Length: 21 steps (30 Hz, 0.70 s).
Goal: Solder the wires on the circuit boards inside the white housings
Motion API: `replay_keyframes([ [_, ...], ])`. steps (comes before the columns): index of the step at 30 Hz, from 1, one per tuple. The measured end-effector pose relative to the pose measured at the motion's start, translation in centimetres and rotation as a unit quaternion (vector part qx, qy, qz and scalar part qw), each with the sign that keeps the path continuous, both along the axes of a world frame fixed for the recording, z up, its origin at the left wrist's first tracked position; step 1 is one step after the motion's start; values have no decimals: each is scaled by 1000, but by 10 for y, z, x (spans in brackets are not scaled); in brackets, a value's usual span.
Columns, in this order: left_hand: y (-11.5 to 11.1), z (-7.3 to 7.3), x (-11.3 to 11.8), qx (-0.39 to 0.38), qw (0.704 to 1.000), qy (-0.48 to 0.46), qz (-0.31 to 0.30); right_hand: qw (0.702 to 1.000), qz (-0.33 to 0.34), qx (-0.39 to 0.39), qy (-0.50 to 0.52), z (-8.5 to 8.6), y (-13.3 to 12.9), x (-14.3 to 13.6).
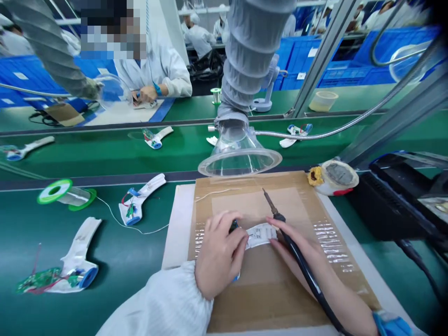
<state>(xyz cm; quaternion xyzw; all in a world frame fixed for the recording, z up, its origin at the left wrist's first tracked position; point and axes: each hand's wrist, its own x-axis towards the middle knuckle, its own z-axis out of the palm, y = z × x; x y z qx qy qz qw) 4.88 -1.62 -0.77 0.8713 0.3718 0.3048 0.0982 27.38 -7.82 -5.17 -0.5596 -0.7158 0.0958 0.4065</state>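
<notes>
My left hand (219,254) grips a white plastic handle part (261,234) and presses it down on a cardboard mat (280,284). My right hand (297,252) holds a black soldering iron (280,219) like a pen, its tip pointing up and away from the part. My right fingers also touch the part's right end. A thin solder wire (217,192) runs across the mat's far edge toward a green solder spool (65,193) on the left.
A clear fume-extractor hood (240,158) hangs just beyond the mat. A sponge holder (332,177) sits at the right, a black unit (402,196) further right. Several white handle parts with wiring (138,200) (75,268) lie on the green table. Another person works across the conveyor.
</notes>
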Motion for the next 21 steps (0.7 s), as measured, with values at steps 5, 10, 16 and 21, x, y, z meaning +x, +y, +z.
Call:
replay_keyframes([
  [5, 5, -2, -1, -120, 991, -54, -14, 988, -91, 60, 106, 21, -14, 10],
  [10, 8, -4, 0, -209, 974, -77, -32, 969, -85, 103, 206, 20, -21, 18],
  [16, 7, -5, 4, -195, 977, -83, -32, 984, -37, 92, 151, 23, -20, 15],
  [21, 7, -6, 4, -191, 978, -82, -36, 985, -18, 71, 155, 28, -20, 15],
])
